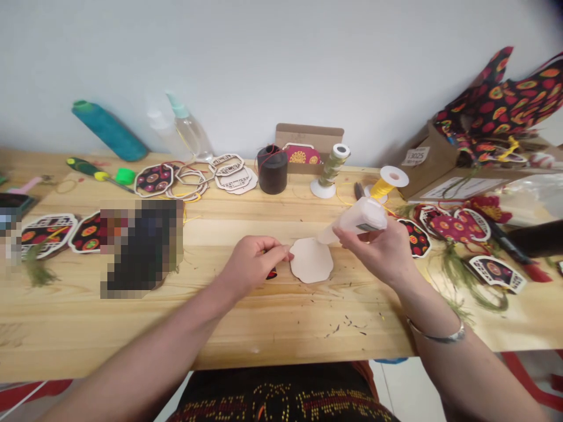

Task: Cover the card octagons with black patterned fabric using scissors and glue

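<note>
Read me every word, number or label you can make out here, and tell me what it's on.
"3025", after one unclear mark: small white label on the cardboard box.
Too blurred: long white label, same box.
Too small: dark label, bottle in the right hand.
Too faint: marks on the brown card by the wall.

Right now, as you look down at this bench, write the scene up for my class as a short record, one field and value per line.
left hand: fingers by the left edge of the scalloped panel; grip unclear; the hand partly covers a dark fabric piece
right hand: the hand holds a translucent squeeze bottle, nozzle tilted down at the panel
behind: black thread cone, spool of yellow thread
far left: teal thread cone, leaning
</note>
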Tool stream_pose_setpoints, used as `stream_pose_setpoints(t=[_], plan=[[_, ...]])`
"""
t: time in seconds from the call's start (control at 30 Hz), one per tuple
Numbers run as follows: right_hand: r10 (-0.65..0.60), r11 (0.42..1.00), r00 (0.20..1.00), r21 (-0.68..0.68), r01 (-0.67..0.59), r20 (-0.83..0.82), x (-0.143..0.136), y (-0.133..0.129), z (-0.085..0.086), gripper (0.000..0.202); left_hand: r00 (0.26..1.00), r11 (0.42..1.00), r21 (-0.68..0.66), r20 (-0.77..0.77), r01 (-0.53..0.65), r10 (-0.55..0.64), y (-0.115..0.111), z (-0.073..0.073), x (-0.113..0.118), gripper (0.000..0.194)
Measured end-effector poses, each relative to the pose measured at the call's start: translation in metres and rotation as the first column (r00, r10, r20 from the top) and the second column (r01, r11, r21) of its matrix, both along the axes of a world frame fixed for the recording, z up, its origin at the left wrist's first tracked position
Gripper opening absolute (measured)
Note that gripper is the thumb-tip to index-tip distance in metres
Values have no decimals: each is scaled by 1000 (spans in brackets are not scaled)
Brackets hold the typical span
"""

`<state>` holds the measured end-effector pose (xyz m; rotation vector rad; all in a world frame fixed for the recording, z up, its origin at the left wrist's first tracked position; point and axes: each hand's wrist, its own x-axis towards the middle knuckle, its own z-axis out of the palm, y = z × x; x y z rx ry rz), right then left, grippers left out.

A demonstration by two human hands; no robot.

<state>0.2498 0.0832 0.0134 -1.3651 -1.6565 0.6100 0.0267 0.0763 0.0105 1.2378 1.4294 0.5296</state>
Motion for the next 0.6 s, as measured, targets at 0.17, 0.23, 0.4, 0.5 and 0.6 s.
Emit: stream_pose_setpoints(t=[0.17, 0.23, 0.4, 0.5, 0.6], plan=[[16, 1000, 999, -6, -16, 28, 5, -1, 6, 14, 1000, 1000, 12, -8, 12, -11, -1, 0, -1, 31], [28, 1000, 998, 6, -28, 48, 7, -1, 9, 12, 1000, 1000, 10, -14, 10, -10, 0, 0, -2, 32], [70, 997, 993, 18, -72, 99, 11, -3, 11, 10, 1000, 1000, 15, -20, 8, -8, 0, 0, -2, 32], [95, 995, 984, -1, -95, 152, 13, -4, 13, 11, 1000, 1000, 20, -24, 4, -4, 0, 0, -1, 32], [122, 992, 976, -46, -115, 180, 13, -6, 16, 12, 1000, 1000, 10, -29, -9, 9, 0, 0, 0, 33]])
